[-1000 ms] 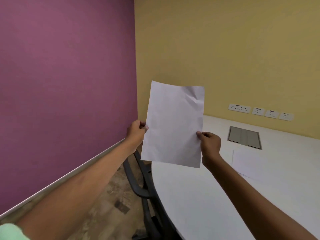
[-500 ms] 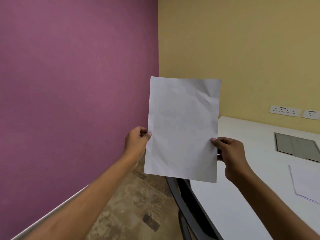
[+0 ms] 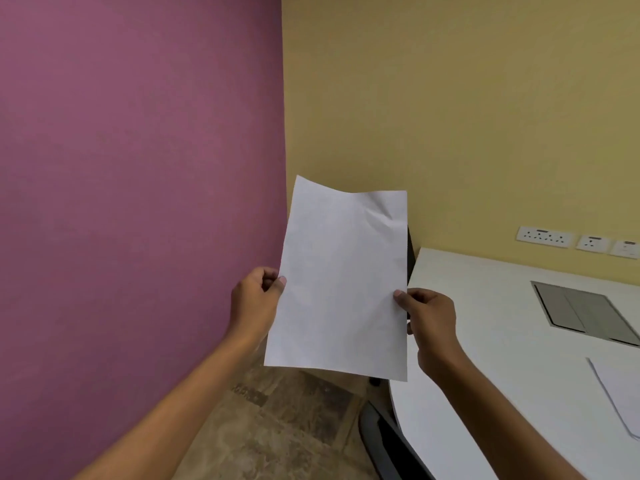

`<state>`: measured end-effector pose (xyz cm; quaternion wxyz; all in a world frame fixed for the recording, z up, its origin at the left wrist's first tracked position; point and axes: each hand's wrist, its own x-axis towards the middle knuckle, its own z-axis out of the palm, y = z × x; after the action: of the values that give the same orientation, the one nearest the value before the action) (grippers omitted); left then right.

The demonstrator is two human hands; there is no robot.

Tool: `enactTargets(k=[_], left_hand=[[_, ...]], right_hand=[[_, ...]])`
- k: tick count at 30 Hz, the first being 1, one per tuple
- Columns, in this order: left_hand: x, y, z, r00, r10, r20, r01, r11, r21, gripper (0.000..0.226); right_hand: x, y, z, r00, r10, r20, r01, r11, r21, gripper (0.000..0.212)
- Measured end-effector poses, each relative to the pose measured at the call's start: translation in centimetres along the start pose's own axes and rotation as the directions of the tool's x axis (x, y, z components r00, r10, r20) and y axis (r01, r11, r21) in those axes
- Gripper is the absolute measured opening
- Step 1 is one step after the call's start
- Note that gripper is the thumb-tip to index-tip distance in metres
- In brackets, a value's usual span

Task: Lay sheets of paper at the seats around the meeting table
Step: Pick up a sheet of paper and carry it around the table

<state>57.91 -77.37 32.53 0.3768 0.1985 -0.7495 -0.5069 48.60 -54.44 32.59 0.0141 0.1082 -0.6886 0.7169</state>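
Observation:
I hold a white sheet of paper (image 3: 341,278) upright in the air, creased near its top right corner. My left hand (image 3: 254,303) pinches its left edge and my right hand (image 3: 429,320) pinches its right edge. The sheet hangs left of the white meeting table (image 3: 485,358), over the floor and the table's rounded end. Another sheet of paper (image 3: 620,393) lies flat on the table at the far right, partly cut off by the frame.
A grey cable hatch (image 3: 585,313) is set into the tabletop. Wall sockets (image 3: 575,241) line the yellow wall behind the table. A dark chair (image 3: 384,434) stands against the table's left edge. A purple wall closes the left side, with brown floor (image 3: 277,427) between.
The view has swung left and back partway, so the table shifted right in frame. The sheet stays held in both hands, now slightly lower and tilted.

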Motion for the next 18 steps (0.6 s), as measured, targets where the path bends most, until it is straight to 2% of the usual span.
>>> enactTargets(k=[5, 10, 18], left_hand=[[10.5, -4.6, -0.1, 0.993, 0.036, 0.110, -0.033, 0.999, -0.029, 0.003], [20.8, -8.1, 1.4, 0.954, 0.049, 0.295, -0.027, 0.997, -0.078, 0.006], [32.8, -12.3, 8.4, 0.877, 0.094, 0.472, -0.040, 0.992, -0.123, 0.006]], right_hand=[[4.5, 2.1, 6.3, 0.995, 0.007, -0.096, -0.011, 0.999, -0.041, 0.019], [8.9, 4.0, 11.9, 0.972, 0.054, -0.230, -0.064, 0.997, -0.036, 0.020], [17.0, 6.4, 16.9, 0.906, 0.068, -0.418, -0.097, 0.994, -0.049, 0.027]])
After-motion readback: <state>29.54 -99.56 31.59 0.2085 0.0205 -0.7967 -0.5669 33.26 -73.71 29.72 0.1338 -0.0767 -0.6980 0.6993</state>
